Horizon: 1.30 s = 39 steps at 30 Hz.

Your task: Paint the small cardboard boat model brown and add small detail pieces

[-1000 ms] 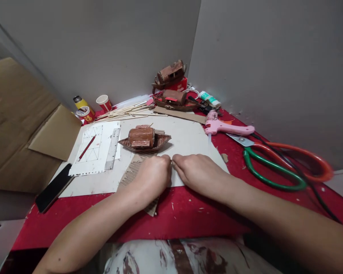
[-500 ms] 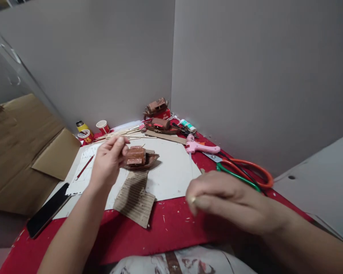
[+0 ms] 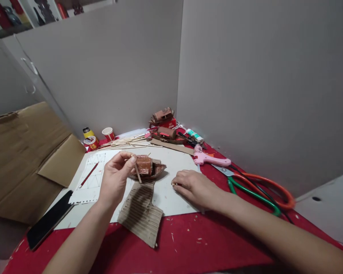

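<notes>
My left hand (image 3: 116,179) is raised over the white sheet (image 3: 177,163) and pinches a short thin wooden stick (image 3: 137,173) between thumb and fingers. The stick points down beside a small brown model boat (image 3: 147,168) standing on the sheet. A piece of corrugated cardboard (image 3: 141,214) lies just in front of the boat. My right hand (image 3: 192,185) rests knuckles-up on the sheet to the right of the boat, its fingers curled with the tips pressed to the paper; I cannot see anything in them.
Pink glue gun (image 3: 210,160) and orange-and-green scissors (image 3: 257,186) lie at right. Two more model boats (image 3: 164,125), a stick bundle (image 3: 122,141), paper cups (image 3: 108,134) stand at the back. A ruled paper with a red pencil (image 3: 88,175), a black phone (image 3: 49,220), cardboard box (image 3: 25,160) sit left.
A second ago both hands were pressed together on the sheet. My left hand rose with the stick and stays by the boat; my right hand lifted toward me, then went back down onto the sheet.
</notes>
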Motion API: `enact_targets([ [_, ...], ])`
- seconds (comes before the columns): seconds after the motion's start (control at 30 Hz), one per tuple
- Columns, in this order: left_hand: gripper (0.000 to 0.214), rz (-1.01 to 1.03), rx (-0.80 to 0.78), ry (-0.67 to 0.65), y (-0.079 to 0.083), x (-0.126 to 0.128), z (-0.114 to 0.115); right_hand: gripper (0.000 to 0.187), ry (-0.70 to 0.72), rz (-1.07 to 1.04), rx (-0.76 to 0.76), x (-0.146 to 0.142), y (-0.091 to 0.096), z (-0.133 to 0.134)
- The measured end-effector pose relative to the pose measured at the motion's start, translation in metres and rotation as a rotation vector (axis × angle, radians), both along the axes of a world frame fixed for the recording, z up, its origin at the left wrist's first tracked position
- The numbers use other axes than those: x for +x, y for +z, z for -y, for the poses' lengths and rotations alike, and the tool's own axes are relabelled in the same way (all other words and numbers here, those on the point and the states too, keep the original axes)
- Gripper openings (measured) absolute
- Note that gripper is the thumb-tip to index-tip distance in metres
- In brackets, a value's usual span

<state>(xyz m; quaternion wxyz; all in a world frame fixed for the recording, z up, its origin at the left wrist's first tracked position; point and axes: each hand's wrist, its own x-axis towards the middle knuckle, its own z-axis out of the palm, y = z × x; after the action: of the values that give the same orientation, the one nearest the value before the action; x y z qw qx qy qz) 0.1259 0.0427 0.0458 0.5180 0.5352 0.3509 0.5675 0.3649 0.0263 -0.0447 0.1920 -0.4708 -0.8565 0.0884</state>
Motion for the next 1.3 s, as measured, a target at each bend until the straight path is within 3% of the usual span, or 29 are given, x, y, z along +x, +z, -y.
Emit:
enact_targets([
  [0.2, 0.017, -0.031, -0.006, 0.035, -0.013, -0.002, -0.012, 0.025, -0.025, 0.131, -0.025, 0.004, -0.005, -0.001],
  [0.4, 0.015, -0.109, 0.000, 0.042, -0.018, -0.001, -0.013, 0.027, -0.005, 0.120, -0.039, 0.005, -0.003, 0.008],
  [0.6, 0.006, -0.395, 0.195, 0.121, -0.024, -0.003, 0.000, 0.026, -0.045, -0.023, 0.226, 0.024, 0.011, 0.012],
  [0.73, 0.011, -0.585, 0.452, 0.150, -0.035, -0.017, 0.016, 0.026, -0.184, -0.095, 0.371, 0.051, 0.026, 0.023],
  [0.9, 0.025, -0.721, 0.660, 0.018, -0.046, -0.037, 0.033, 0.028, -0.426, -0.140, 0.342, 0.086, 0.035, 0.047],
  [1.07, 0.028, -0.807, 0.722, -0.053, -0.050, -0.050, 0.046, 0.032, -0.646, -0.119, 0.291, 0.109, 0.030, 0.070],
  [1.17, 0.030, -0.794, 0.711, -0.052, -0.055, -0.051, 0.052, 0.037, -0.743, -0.005, 0.180, 0.118, 0.021, 0.073],
  [1.3, 0.028, -0.741, 0.675, -0.074, -0.061, -0.043, 0.058, 0.043, -0.716, 0.204, 0.128, 0.124, 0.008, 0.054],
])
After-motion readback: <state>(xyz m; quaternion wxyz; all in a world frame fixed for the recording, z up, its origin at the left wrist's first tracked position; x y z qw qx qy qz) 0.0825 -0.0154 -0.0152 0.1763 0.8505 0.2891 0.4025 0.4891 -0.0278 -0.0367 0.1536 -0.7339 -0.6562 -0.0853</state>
